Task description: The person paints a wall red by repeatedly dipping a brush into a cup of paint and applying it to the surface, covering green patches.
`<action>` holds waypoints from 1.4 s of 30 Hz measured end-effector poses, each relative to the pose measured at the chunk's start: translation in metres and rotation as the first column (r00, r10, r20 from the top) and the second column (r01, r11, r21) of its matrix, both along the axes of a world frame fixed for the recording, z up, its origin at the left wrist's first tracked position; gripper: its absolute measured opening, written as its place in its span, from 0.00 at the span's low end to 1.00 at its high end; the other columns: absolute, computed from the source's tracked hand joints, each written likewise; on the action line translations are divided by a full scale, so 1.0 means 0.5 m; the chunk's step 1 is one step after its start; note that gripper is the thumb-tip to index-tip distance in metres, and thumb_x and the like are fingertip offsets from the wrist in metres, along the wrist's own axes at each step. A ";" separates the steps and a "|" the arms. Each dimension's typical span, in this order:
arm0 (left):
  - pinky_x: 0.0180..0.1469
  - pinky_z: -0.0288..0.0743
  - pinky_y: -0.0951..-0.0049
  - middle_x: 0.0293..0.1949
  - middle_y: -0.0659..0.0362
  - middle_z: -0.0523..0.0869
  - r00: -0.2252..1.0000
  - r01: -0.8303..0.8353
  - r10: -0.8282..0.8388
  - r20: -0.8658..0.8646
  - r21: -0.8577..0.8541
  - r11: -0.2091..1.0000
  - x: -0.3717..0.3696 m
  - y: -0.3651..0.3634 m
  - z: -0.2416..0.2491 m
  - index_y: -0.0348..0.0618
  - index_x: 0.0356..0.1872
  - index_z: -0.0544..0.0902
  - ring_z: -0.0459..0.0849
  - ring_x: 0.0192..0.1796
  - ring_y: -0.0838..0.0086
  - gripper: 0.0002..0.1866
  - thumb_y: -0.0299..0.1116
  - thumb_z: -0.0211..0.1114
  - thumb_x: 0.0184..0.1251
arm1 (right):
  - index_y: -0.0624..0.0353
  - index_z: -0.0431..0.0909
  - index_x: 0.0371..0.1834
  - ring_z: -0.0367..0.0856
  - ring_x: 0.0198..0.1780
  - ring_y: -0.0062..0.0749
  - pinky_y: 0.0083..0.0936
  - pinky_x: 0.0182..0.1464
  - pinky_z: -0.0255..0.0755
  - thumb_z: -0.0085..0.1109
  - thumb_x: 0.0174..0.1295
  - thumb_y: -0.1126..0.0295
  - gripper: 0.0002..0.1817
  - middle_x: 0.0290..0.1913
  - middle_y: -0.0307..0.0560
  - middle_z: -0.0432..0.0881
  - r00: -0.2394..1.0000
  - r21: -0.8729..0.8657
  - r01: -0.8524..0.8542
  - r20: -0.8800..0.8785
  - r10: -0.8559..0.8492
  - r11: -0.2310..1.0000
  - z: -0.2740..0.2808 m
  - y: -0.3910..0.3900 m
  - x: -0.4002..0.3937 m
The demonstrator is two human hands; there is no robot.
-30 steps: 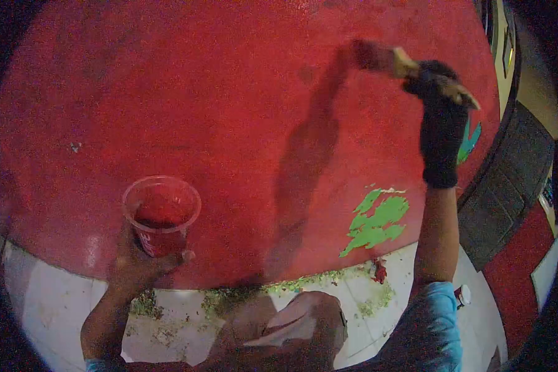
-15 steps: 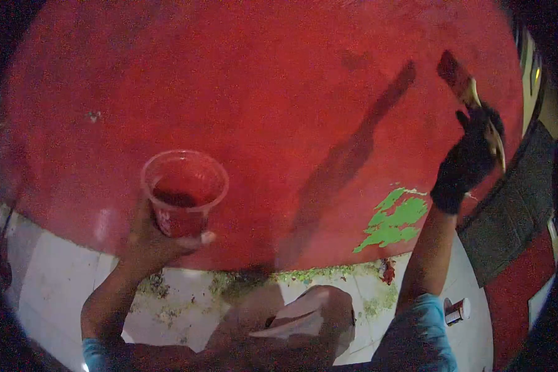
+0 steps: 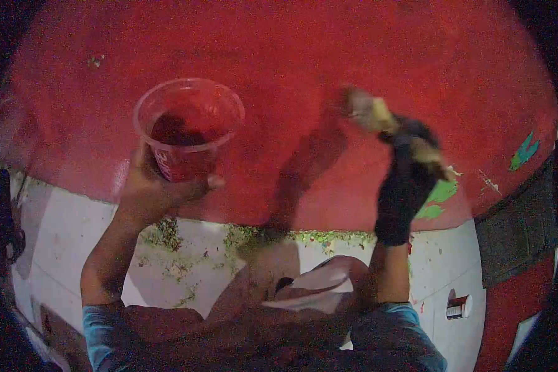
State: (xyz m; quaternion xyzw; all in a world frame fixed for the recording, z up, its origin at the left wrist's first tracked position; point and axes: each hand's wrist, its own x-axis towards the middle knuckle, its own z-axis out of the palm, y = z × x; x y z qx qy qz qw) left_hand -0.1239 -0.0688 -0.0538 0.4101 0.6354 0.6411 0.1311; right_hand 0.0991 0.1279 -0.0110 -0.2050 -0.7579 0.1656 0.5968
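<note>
My bare left hand (image 3: 161, 189) is wrapped round the lower part of a clear plastic tub (image 3: 189, 149), which has dark red paint inside. On my right hand (image 3: 409, 173) is a black glove, and its fingers are closed round the handle of a paintbrush (image 3: 375, 113). The brush points up and left, with its blurred bristles close to the red wall (image 3: 279, 62); whether they touch it cannot be made out. Green patches (image 3: 437, 201) show on the wall behind the gloved hand.
White floor tiles (image 3: 62, 229) run below the wall, with green and brown bits (image 3: 167, 235) along its foot. A small can (image 3: 459, 307) lies at lower right, near a dark mat (image 3: 518, 223) and a red strip (image 3: 514, 304). A blue-green patch (image 3: 525, 150) marks the wall's right side.
My right hand has moved left and down with the brush, whose bristles are now blurred. The tub in my left hand sits higher in view. The view has shifted.
</note>
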 end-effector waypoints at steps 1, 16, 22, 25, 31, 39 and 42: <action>0.51 0.74 0.70 0.50 0.54 0.75 0.998 -0.056 0.056 -0.026 -0.013 0.998 0.000 -0.003 0.004 0.37 0.57 0.62 0.76 0.49 0.69 0.46 0.33 0.79 0.33 | 0.63 0.73 0.39 0.76 0.41 0.37 0.33 0.49 0.69 0.53 0.59 0.74 0.07 0.41 0.48 0.76 0.982 0.035 -0.029 -0.184 0.035 0.999 0.014 0.014 0.008; 0.33 0.77 0.75 0.35 0.58 0.82 0.923 -0.218 0.251 -0.292 0.142 0.966 -0.080 -0.070 0.065 0.38 0.46 0.73 0.82 0.33 0.75 0.27 0.28 0.74 0.40 | 0.57 0.78 0.41 0.78 0.36 0.45 0.32 0.39 0.70 0.53 0.54 0.69 0.12 0.34 0.54 0.79 0.780 -0.060 -0.429 0.479 0.403 0.901 -0.116 -0.113 -0.112; 0.27 0.74 0.78 0.25 0.60 0.81 0.950 -0.159 0.212 -0.229 0.232 0.960 -0.099 -0.086 0.057 0.39 0.38 0.76 0.79 0.24 0.78 0.19 0.31 0.73 0.44 | 0.61 0.75 0.34 0.76 0.43 0.43 0.33 0.47 0.69 0.51 0.56 0.76 0.05 0.41 0.53 0.78 0.988 0.520 -0.012 0.137 -0.069 0.854 -0.096 -0.066 -0.074; 0.23 0.71 0.81 0.19 0.62 0.79 0.956 -0.209 0.231 -0.181 0.133 0.969 -0.095 -0.092 0.069 0.39 0.31 0.78 0.77 0.20 0.80 0.15 0.34 0.73 0.44 | 0.61 0.74 0.40 0.75 0.45 0.40 0.32 0.49 0.69 0.53 0.57 0.75 0.08 0.45 0.53 0.76 0.989 0.514 0.002 0.127 -0.079 0.858 -0.124 -0.075 -0.079; 0.36 0.78 0.73 0.34 0.56 0.83 0.862 -0.387 0.455 -0.226 0.288 0.876 -0.133 -0.091 0.030 0.36 0.45 0.75 0.83 0.32 0.72 0.25 0.37 0.71 0.45 | 0.58 0.75 0.43 0.76 0.40 0.41 0.32 0.42 0.70 0.56 0.54 0.72 0.13 0.39 0.51 0.77 0.789 0.091 -0.428 0.523 0.322 0.899 -0.211 -0.085 -0.139; 0.38 0.77 0.72 0.35 0.56 0.83 0.874 -0.361 0.436 -0.214 0.315 0.878 -0.124 -0.114 0.022 0.37 0.46 0.74 0.82 0.34 0.71 0.26 0.37 0.71 0.45 | 0.58 0.75 0.36 0.76 0.31 0.36 0.28 0.34 0.70 0.54 0.51 0.80 0.09 0.29 0.47 0.76 0.442 -0.429 -0.486 0.631 0.638 0.761 -0.241 -0.121 -0.155; 0.38 0.77 0.72 0.36 0.56 0.82 0.883 -0.362 0.432 -0.184 0.321 0.875 -0.133 -0.129 0.013 0.37 0.47 0.74 0.82 0.34 0.71 0.27 0.37 0.71 0.45 | 0.59 0.75 0.36 0.78 0.37 0.36 0.27 0.40 0.71 0.51 0.53 0.82 0.09 0.34 0.49 0.78 0.690 0.059 -0.481 0.641 0.336 0.875 -0.194 -0.115 -0.114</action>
